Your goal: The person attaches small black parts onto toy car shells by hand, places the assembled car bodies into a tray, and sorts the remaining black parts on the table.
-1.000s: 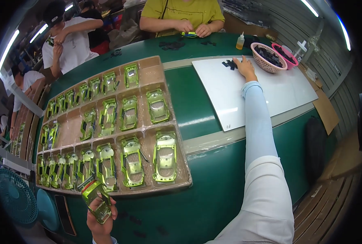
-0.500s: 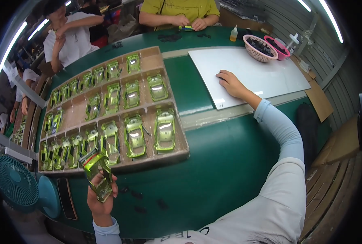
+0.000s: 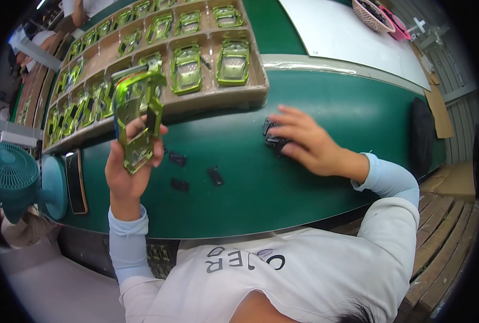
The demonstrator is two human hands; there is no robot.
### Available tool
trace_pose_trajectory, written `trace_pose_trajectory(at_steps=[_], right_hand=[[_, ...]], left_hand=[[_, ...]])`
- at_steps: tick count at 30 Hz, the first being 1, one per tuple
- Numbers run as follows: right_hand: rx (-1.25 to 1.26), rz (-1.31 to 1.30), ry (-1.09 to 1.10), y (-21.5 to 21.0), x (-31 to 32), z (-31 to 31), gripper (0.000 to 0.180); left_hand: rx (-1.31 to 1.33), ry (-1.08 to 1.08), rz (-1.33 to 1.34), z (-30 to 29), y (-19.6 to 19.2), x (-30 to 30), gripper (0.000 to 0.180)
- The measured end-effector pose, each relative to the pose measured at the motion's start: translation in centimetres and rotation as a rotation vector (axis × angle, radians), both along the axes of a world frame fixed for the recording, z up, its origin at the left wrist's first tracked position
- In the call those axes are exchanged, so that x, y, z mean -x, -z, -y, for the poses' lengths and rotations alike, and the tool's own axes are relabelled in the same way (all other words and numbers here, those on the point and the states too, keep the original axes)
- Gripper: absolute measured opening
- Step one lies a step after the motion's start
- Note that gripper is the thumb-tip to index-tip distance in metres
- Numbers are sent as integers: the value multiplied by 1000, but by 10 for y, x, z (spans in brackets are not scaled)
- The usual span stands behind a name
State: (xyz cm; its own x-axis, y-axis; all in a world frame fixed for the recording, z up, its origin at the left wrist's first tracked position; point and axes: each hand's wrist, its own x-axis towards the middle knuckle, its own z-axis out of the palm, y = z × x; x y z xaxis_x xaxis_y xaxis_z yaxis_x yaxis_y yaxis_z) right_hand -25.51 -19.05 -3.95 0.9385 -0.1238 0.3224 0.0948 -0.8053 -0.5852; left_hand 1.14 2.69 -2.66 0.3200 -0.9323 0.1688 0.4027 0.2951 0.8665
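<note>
**A:** ok so what's each hand got right now?

**B:** left hand [image 3: 127, 171] is wrapped around a shiny green toy car body [image 3: 137, 117], holding it up over the near edge of the green table [image 3: 325, 107]. right hand [image 3: 309, 142] lies flat, fingers spread over a clump of small black parts [image 3: 274, 141].

**A:** anything else around?

**B:** three loose black pieces [image 3: 196, 175] between the hands, and a cardboard tray [image 3: 250, 91] of green car bodies just behind.

Shiny lime-green toy car body [image 3: 137, 116], small black parts [image 3: 274, 141], dark green table [image 3: 325, 107], teal fan [image 3: 11, 175]

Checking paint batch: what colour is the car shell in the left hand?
Shiny metallic green car shell, clearest in the head view.
</note>
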Motion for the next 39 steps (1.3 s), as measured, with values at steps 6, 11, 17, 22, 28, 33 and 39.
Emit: trace_pose_trajectory(at_steps=[6, 11, 17, 22, 28, 33, 39], right_hand=[[-231, -79, 135, -23, -18, 18, 18], [45, -319, 100, -17, -32, 11, 12], [-419, -409, 43, -35, -45, 20, 14], [-1073, -233, -20, -70, -56, 1, 12], [-1110, -91, -154, -71, -73, -13, 21], [-987, -111, -75, -64, -75, -14, 25], [-974, -37, -44, -66, -77, -9, 23]], left_hand=[[23, 103, -153, 9, -1, 13, 67], [-5, 216, -331, 33, -15, 40, 57], [-70, 250, -481, 50, -14, 56, 55], [-198, 170, -486, 50, -7, 56, 50], [-214, 196, -471, 45, -8, 60, 55], [-259, 174, -333, 44, -3, 60, 57], [-307, 377, -725, 42, -3, 57, 61]])
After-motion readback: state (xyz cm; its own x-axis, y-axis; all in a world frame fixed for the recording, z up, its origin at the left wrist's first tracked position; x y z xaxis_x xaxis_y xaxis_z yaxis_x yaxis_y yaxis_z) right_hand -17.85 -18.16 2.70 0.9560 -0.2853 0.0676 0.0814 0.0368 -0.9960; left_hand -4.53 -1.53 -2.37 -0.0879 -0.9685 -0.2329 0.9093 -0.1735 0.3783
